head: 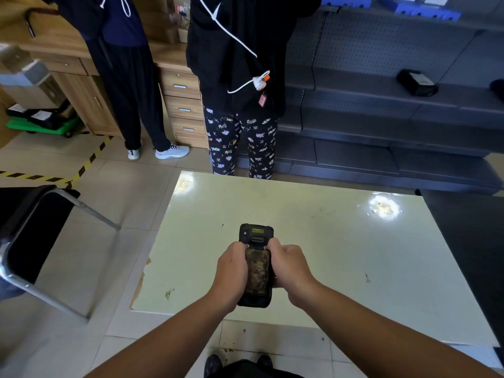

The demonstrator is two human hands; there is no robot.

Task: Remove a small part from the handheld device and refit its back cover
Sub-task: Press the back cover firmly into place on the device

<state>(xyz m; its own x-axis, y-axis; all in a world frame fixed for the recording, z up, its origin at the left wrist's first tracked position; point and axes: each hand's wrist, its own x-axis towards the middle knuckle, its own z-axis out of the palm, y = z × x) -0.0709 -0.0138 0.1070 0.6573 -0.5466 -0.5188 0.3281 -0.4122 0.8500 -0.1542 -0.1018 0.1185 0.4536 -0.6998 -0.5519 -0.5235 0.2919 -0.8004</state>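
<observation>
A black rugged handheld device (255,233) is held back side up over the pale green table (313,241). Its worn, brown-stained back cover (257,271) sits on the rear, between my hands. My left hand (231,274) grips the device's left side and my right hand (291,268) grips the right side, with both thumbs pressing at the cover's upper corners. A yellow label and a dark window show at the device's top end. No small loose part is visible.
Two people stand beyond the table's far edge, one in dark trousers (131,85), one in patterned trousers (240,143). A metal-framed chair (35,241) stands at left. Wooden drawers (182,105) and grey shelving (381,105) lie behind.
</observation>
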